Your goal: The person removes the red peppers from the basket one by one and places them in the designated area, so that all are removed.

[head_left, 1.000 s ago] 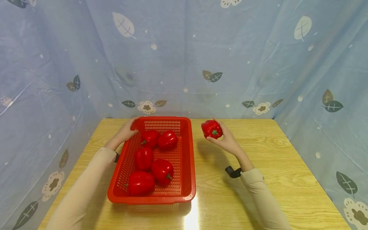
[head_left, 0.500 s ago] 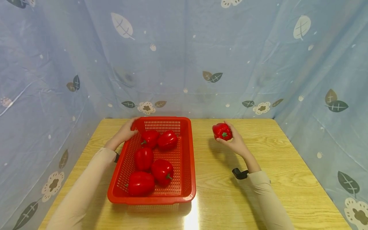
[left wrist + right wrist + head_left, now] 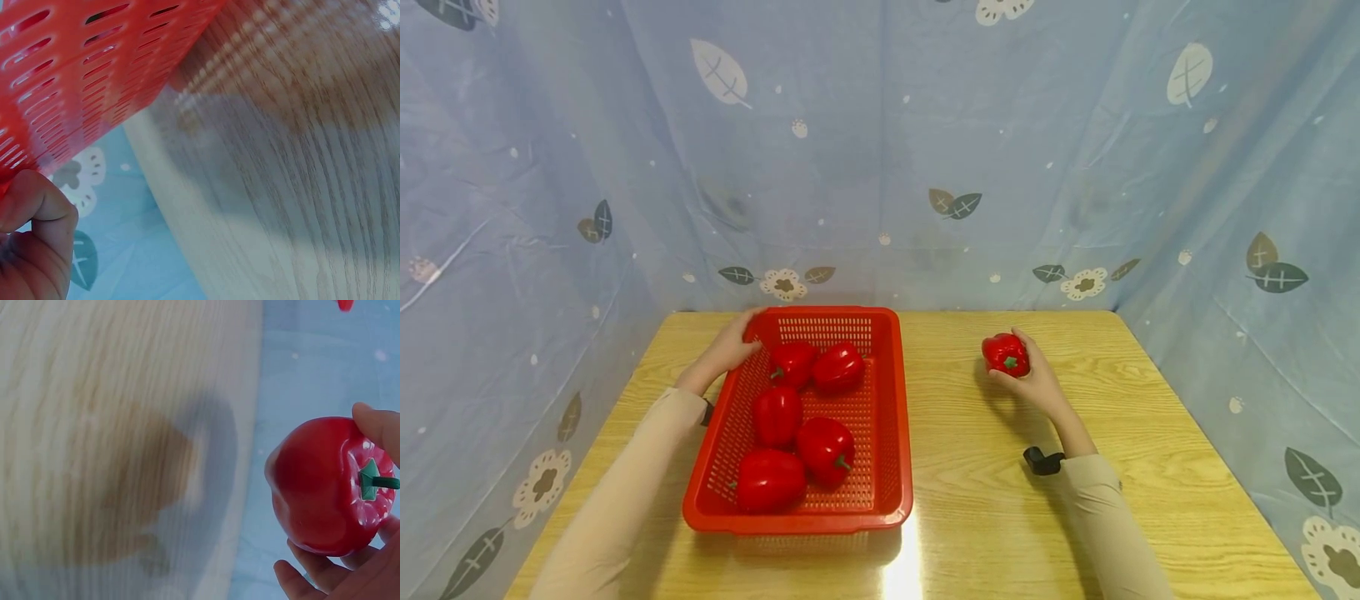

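Observation:
A red plastic basket (image 3: 891, 417) with slotted walls stands on the left half of the table. My left hand (image 3: 727, 347) grips its far left corner; the bent thumb (image 3: 37, 203) shows against the wall in the left wrist view, while the other fingers are mostly hidden. Inside the basket lie several red bell peppers (image 3: 826, 450). To the right of the basket, my right hand (image 3: 1036, 379) holds another red bell pepper (image 3: 1004, 355) between thumb and fingers. Its green stem (image 3: 378, 482) faces back toward the palm, and the pepper hangs above the tabletop, its reflection apart from it.
The wooden table (image 3: 1120, 400) reaches a patterned blue curtain (image 3: 880, 167) at the back and sides. A black device (image 3: 1043, 461) is worn on the right wrist. Bright glare (image 3: 901, 567) lies on the table's near part.
My right hand has moved to the right and slightly nearer and lower, carrying the bell pepper away from the basket. The left hand and the basket have stayed in place.

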